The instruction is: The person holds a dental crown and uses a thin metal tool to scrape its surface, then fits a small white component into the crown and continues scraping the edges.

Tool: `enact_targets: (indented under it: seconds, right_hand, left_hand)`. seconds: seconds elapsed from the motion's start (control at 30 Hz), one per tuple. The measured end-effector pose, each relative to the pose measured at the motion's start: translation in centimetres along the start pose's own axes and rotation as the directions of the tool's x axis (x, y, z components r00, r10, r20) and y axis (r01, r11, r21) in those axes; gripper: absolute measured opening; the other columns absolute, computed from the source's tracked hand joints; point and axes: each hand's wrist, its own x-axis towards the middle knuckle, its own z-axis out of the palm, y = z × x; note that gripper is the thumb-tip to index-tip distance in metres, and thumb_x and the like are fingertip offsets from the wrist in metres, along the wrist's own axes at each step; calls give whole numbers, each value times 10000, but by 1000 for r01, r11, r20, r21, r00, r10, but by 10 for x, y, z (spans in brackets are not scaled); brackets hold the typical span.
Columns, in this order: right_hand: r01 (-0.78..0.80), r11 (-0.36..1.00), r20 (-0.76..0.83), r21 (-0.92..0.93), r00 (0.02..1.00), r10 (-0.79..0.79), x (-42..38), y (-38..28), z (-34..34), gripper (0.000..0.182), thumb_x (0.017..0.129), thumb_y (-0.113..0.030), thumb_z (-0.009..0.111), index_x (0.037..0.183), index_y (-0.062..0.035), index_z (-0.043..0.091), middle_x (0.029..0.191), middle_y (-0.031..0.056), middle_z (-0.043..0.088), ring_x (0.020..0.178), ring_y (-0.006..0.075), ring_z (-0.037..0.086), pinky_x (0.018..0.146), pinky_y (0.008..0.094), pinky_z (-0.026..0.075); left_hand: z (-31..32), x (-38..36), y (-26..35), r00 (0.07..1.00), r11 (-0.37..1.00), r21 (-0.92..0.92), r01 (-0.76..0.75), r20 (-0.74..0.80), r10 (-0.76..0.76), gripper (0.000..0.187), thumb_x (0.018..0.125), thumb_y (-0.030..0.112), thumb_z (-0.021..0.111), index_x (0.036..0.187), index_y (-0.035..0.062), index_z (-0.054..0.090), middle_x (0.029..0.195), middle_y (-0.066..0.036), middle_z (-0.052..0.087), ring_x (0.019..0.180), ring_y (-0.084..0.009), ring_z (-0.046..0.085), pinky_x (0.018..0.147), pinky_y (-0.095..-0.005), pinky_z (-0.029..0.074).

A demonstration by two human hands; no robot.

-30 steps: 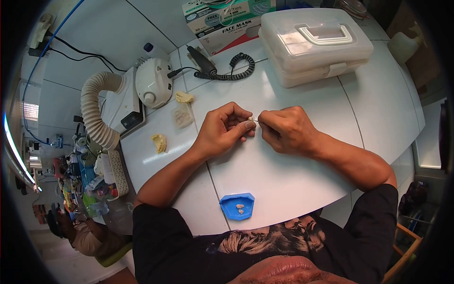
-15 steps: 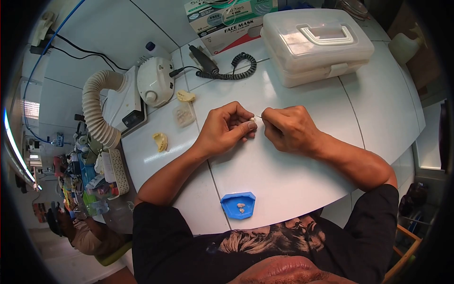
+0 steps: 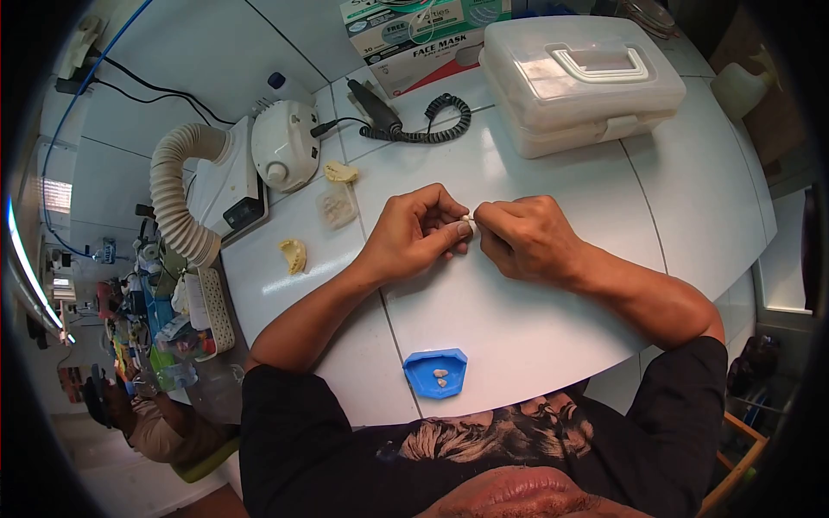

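Above the white tiled worktop, my left hand [image 3: 420, 233] pinches a small whitish tooth-like piece [image 3: 466, 219] between thumb and fingertips. My right hand [image 3: 530, 236] is closed around a thin tool [image 3: 474, 218], whose narrow tip points at that piece. Most of the tool is hidden in the fist, so its kind does not show. Nearer my body stands a blue tray [image 3: 414, 376] with small pale tooth-like pieces [image 3: 441, 374] in it. Left of my hands lie two cream-coloured dental models [image 3: 294, 256] and a small clear container [image 3: 336, 208].
At the back are a white control unit [image 3: 287, 147], a black handpiece [image 3: 374, 105] with coiled cord, a face mask box [image 3: 427, 62] and a translucent case [image 3: 583, 86]. A ribbed hose [image 3: 173, 177] curves at left. Farther left, another person [image 3: 164, 423] sits near a basket [image 3: 216, 315].
My right hand has shifted slightly left, and the tool's tip is closer to the tooth-like piece. My left hand keeps its pinch almost in place.
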Motion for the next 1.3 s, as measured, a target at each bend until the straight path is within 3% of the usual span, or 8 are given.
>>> enact_targets:
  seconds: [0.97, 1.13, 1.3]
  right_hand:
    - [-14, 1000, -17, 7, 1000, 14, 1, 0, 1, 152, 853, -15, 748, 850, -47, 599, 703, 99, 686, 583, 322, 694, 538, 429, 553]
    - [-64, 997, -152, 54, 986, 71, 3, 3, -8, 126, 845, 36, 740, 894, -25, 641, 694, 123, 668, 580, 311, 682, 533, 408, 531]
    - [-63, 993, -154, 102, 985, 78, 5, 0, -16, 149, 833, 63, 750, 940, -20, 686, 685, 118, 663, 547, 285, 655, 519, 380, 505]
  left_hand:
    - [-2, 2, 0, 1000, 1000, 12, -16, 27, 16, 152, 1088, 89, 711, 1159, -16, 626, 1028, -114, 785, 912, -140, 782, 726, -249, 604]
    - [-1, -1, -2, 999, 998, -53, -15, -34, 13, 176, 1090, 98, 715, 1180, -9, 609, 1086, -124, 791, 976, -156, 789, 743, -248, 608]
    - [-6, 0, -9, 993, 983, -165, -75, -104, 58, 195, 1098, 97, 706, 1216, 6, 580, 1172, -157, 790, 1089, -210, 800, 776, -260, 625]
